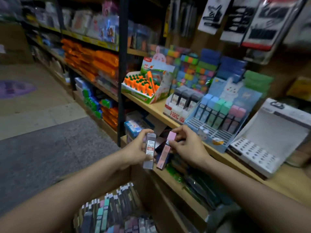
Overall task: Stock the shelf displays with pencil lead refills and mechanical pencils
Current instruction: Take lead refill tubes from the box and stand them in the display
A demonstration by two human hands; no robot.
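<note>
L hand (134, 151) grips clear lead refill case (149, 151) round its mid-body, fingers curled. R hand (186, 147) pinches pink refill case (165, 151) by its cap end; both upright, just beside each other, near side of shelf edge (156, 111). Judged light, rigid, smooth plastic, likely slippery; hold by long flat sides. Blue display tray (217, 132) w/ open slots sits far right.

Above the shelf edge (156, 113) the air in front of the displays is open. The blue display (217, 137) has bare slots in its front rows, with tubes (218, 113) standing behind; the white tray (262, 155) beside it has open holes. Hanging packs (252, 22) crowd the space overhead, and the carrot box (146, 84) and red display (178, 111) fill the shelf's left part.
</note>
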